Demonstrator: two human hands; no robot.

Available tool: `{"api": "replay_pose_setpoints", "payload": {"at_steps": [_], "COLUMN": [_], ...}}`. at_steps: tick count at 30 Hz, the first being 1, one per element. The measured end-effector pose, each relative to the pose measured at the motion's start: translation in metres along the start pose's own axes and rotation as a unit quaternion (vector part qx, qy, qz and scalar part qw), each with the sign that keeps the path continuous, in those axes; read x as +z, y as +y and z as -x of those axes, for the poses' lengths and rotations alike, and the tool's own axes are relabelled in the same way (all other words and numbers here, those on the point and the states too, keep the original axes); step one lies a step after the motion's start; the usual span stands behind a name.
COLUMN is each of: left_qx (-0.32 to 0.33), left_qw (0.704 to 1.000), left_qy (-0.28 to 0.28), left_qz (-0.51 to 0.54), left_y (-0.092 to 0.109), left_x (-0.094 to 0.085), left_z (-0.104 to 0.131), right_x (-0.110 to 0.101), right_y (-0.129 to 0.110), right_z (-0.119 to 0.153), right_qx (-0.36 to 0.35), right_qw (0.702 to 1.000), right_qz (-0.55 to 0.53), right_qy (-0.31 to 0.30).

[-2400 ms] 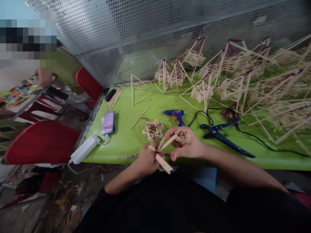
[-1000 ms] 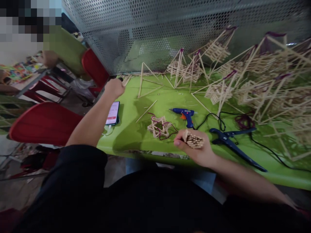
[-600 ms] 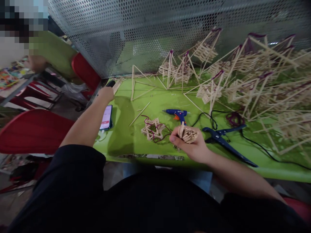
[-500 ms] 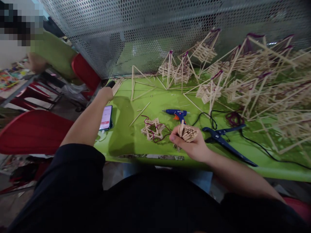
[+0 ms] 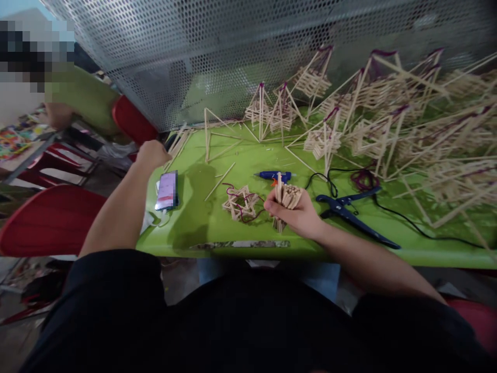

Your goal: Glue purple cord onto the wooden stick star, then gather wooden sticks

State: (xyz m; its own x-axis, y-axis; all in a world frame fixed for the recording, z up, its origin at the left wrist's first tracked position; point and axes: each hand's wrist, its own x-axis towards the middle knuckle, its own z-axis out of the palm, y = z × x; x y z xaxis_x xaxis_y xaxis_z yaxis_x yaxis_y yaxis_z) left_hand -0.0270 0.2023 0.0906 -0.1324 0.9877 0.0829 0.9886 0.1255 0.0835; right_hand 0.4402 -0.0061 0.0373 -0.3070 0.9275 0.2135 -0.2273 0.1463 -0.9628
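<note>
My right hand (image 5: pixel 305 213) is closed round a bundle of short wooden sticks (image 5: pixel 290 197), their cut ends facing up, with one stick poking higher at the thumb. Just left of it lies a small star-shaped stick frame (image 5: pixel 241 203) with purple cord. A blue glue gun (image 5: pixel 275 176) rests on its side behind the bundle. At the table's far left edge my left hand (image 5: pixel 152 154) is curled beside a pile of long thin sticks (image 5: pixel 180 142). Its back faces me and hides most of the fingers, so what they grip does not show.
On the green table (image 5: pixel 202 223), a phone (image 5: pixel 166 190) with a cable lies left, and a blue cutter (image 5: pixel 351 215) lies right. Several stick structures (image 5: pixel 326 140) crowd the back right before a perforated metal panel (image 5: pixel 217 46). Another person (image 5: pixel 83 101) sits at far left.
My left hand has drawn slightly left and down from the black object beside the stick pile. The right hand still grips its bundle; the whole view has shifted a little.
</note>
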Motion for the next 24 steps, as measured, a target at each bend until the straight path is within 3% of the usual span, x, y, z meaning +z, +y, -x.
{"api": "replay_pose_setpoints", "payload": {"at_steps": [3,6,7,9,11,13,15,18,24], "left_qx": [-0.017,0.01,0.035,0.116,0.16,0.218,0.25,0.278,0.305], "left_qw": [0.997,0.988,0.982,0.937,0.925,0.903,0.887,0.873,0.875], "left_qy": [0.072,0.139,0.151,0.173,0.148,0.097,0.081,0.08,0.086], "left_qz": [0.02,0.073,0.108,0.282,0.312,0.358,0.378,0.393,0.367], "left_y": [-0.009,0.004,0.017,0.052,0.096,0.139,0.175,0.208,0.229], "left_x": [-0.03,-0.042,-0.038,-0.02,0.01,0.043,0.071,0.102,0.126], "left_z": [0.034,0.105,0.135,0.199,0.256,0.297,0.319,0.326,0.321], "right_x": [0.001,0.002,0.002,0.002,0.002,0.002,0.002,0.0,0.0], "right_y": [-0.004,-0.006,-0.006,-0.003,0.001,0.007,0.012,0.015,0.006], "right_z": [0.001,0.002,0.002,0.003,0.003,0.004,0.006,0.008,0.006], "right_qx": [0.006,0.011,0.013,0.009,-0.002,-0.01,-0.01,-0.014,-0.062], "right_qw": [1.0,0.998,0.997,0.995,0.994,0.993,0.992,0.993,0.991], "right_qz": [-0.009,-0.001,-0.004,-0.014,-0.016,-0.021,-0.034,-0.017,0.023], "right_qy": [-0.021,-0.062,-0.077,-0.098,-0.109,-0.118,-0.125,-0.12,-0.117]}}
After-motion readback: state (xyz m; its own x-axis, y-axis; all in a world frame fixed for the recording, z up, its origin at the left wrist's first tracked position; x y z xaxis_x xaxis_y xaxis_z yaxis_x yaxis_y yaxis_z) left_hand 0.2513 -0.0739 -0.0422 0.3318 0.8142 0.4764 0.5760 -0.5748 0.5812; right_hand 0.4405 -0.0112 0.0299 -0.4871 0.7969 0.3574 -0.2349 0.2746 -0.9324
